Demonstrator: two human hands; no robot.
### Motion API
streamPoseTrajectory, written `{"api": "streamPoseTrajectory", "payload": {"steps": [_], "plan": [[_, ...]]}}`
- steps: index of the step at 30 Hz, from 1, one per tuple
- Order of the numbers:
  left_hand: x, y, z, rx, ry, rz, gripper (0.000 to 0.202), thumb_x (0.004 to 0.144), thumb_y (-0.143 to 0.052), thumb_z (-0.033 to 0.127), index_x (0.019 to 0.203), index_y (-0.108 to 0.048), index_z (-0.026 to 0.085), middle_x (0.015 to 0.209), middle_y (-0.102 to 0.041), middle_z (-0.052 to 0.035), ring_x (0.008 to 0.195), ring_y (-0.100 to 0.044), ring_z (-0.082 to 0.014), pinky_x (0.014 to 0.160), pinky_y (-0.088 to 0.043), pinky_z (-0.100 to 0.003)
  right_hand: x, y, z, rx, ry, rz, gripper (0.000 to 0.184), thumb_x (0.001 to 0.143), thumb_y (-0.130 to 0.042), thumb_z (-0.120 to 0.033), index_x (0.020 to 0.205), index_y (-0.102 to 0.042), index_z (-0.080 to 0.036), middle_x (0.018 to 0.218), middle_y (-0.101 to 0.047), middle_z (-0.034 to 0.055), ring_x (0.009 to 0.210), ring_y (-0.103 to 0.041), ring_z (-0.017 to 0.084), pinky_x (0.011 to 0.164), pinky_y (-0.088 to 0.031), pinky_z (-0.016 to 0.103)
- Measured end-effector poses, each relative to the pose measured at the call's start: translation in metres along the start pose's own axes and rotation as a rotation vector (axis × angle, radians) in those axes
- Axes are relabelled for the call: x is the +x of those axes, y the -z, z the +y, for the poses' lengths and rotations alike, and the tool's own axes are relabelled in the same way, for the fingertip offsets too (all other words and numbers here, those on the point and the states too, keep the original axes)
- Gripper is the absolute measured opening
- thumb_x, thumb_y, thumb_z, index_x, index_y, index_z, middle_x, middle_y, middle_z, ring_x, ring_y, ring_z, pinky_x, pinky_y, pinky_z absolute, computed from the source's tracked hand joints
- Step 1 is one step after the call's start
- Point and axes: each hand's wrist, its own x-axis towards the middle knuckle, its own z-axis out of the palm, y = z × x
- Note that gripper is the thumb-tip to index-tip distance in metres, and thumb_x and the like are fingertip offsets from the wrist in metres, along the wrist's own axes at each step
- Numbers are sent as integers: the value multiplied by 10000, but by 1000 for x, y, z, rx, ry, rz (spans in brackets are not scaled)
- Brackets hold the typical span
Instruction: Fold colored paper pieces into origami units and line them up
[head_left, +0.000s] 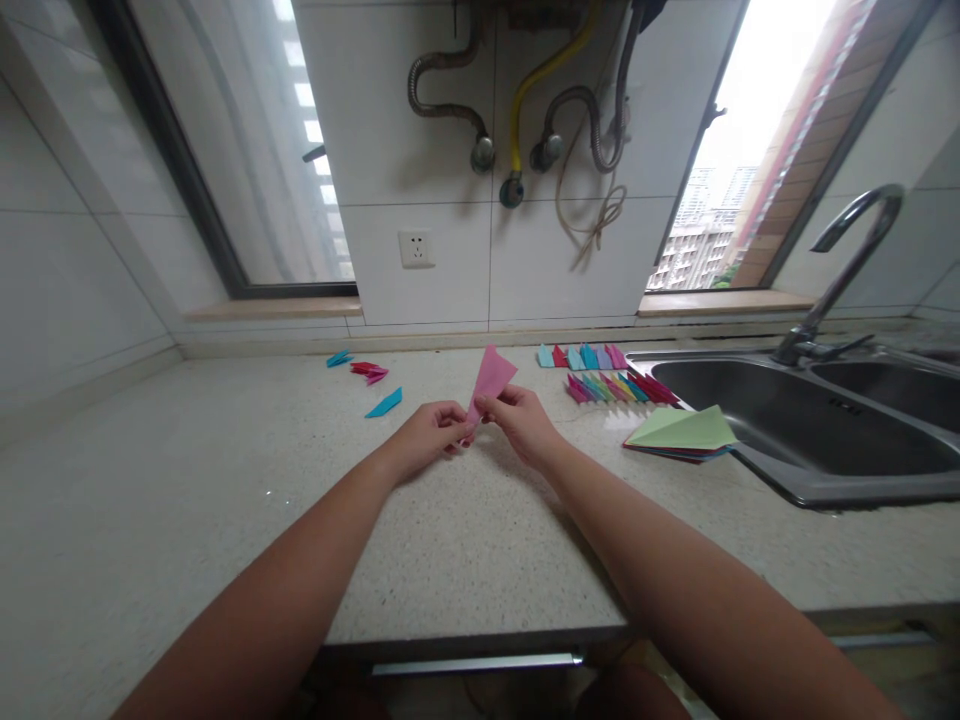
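In the head view, both forearms reach in from the bottom edge and meet over the middle of the speckled countertop [225, 480]. The left hand [427, 438] and the right hand [525, 425] are drawn close together, and each pinches the lower end of a pink folded paper [491, 378] between thumb and fingers. The paper is held above the counter, just above the centre of the frame, and its free end slants up toward one o'clock from the fingertips. At ten o'clock from the hands a blue folded piece [385, 403] lies flat on the counter. Further out on the same line are a small red and pink cluster [369, 372] and another blue piece [339, 358], near the wall. At two o'clock from the hands runs a row of multicoloured folded pieces [619, 388], side by side, with a shorter back row [581, 357] in blue, red and pink behind it. At three o'clock lies a stack of paper sheets [682, 432], light green on top, just beside the rim of a steel sink [795, 425]. A curved faucet [847, 270] rises behind the sink, at two o'clock. On the tiled wall at twelve o'clock are a white wall socket [416, 248] and, above it, several flexible hoses [525, 110], one of them yellow. A window stands on either side of this wall.
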Motion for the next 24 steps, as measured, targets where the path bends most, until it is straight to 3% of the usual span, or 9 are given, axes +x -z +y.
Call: {"api": "streamPoseTrajectory", "payload": {"steps": [6, 14, 24], "plan": [[2, -4, 2, 9, -90, 15, 368, 850, -609, 495, 886, -712, 144, 807, -683, -66, 648, -541, -121, 622, -407, -258, -5, -3, -5, -51, -5, -69, 257, 712, -735, -389, 747, -685, -139, 697, -660, 36, 640, -551, 132, 637, -429, 290], [-2, -3, 8, 196, -51, 67, 388, 816, -641, 516, 831, -755, 146, 637, -628, -28, 558, -469, -119, 552, -318, -255, -4, -3, -7, -56, 27, 78, 334, 690, -758, -472, 706, -687, -146, 674, -639, 40, 634, -527, 141, 634, -426, 309], [-6, -2, 7, 213, -46, 4, 405, 829, -626, 522, 819, -737, 133, 702, -669, -51, 603, -514, -131, 591, -375, -263, 1, 4, -19, 100, 149, 214, 234, 685, -786, -400, 790, -756, -193, 772, -698, 31, 709, -582, 150, 704, -462, 312]]}}
